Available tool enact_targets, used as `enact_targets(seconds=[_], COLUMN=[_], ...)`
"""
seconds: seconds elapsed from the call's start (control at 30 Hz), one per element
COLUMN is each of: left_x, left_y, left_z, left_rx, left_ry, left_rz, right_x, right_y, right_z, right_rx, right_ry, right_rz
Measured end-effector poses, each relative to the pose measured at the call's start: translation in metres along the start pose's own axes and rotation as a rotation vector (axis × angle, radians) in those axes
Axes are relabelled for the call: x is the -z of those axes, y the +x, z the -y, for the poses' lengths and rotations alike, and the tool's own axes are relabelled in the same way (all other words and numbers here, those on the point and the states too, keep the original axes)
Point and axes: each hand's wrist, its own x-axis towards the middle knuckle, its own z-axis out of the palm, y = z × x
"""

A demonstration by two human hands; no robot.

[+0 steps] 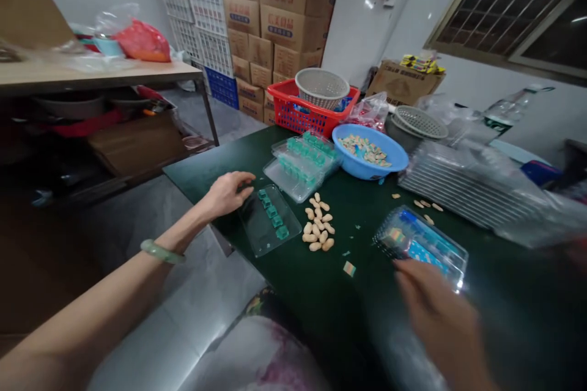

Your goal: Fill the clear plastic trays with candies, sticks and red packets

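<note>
My left hand (230, 193), below a pale green bangle (161, 251), hovers at the upper left edge of a clear plastic tray (257, 237). Its fingers are apart and curved, with nothing seen in them. A row of green translucent pieces (271, 211) sits in that tray. Beside it lies a pile of unshelled peanuts (318, 227). My right hand (438, 302) is smeared by motion at the near edge of a clear plastic box (452, 250) with blue and small striped pieces inside. Whether its fingers grip the box is unclear. A small striped piece (349, 268) lies on the dark green table (316, 293).
Stacked clear trays with green pieces (302, 159) stand behind the peanuts. Near them are a blue basin (351, 166) of small striped pieces and a red basket (293, 111) with a grey colander (322, 87). Plastic-wrapped ridged trays (458, 183) lie at the right. Cartons (284, 24) rise behind.
</note>
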Motion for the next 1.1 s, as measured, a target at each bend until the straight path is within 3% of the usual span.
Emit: enact_targets(seconds=[0.07, 0.17, 0.23, 0.33, 0.5, 0.67, 0.7, 0.8, 0.9, 1.0, 1.1], left_x=[-0.006, -0.009, -0.006, 0.004, 0.014, 0.009, 0.007, -0.005, -0.018, -0.028, -0.040], left_y=[-0.009, -0.028, -0.041, -0.060, -0.082, -0.089, -0.089, -0.088, -0.085, -0.084, -0.085], left_z=[0.010, 0.016, 0.017, 0.014, -0.004, -0.019, -0.024, -0.046, -0.084, -0.122, -0.147], left_rx=[-0.051, -0.108, -0.128, -0.067, 0.218, 0.286, 0.285, 0.243, 0.149, 0.148, 0.186], left_ry=[0.020, 0.058, 0.074, -0.001, -0.347, -0.799, -0.925, -1.342, -1.583, -1.681, -1.763], left_rz=[0.061, 0.103, 0.092, 0.045, -0.008, -0.339, -0.358, -0.182, 0.044, 0.101, 0.159], right_x=[-0.051, -0.119, -0.148, -0.167, -0.161, -0.133, -0.127, -0.113, -0.105, -0.097, -0.086], right_y=[0.010, 0.019, 0.018, 0.006, -0.007, 0.008, 0.012, 0.016, 0.013, 0.009, 0.009], right_z=[0.049, 0.113, 0.136, 0.145, 0.140, 0.146, 0.148, 0.157, 0.164, 0.163, 0.156], right_rx=[0.222, 0.384, 0.417, 0.434, 0.530, 0.406, 0.381, 0.374, 0.400, 0.314, 0.105], right_ry=[-0.002, -0.021, -0.080, -0.206, -0.211, -0.100, -0.067, 0.026, 0.112, 0.247, 0.453], right_rz=[0.151, 0.287, 0.326, 0.278, 0.234, 0.082, 0.038, -0.063, -0.108, -0.041, 0.109])
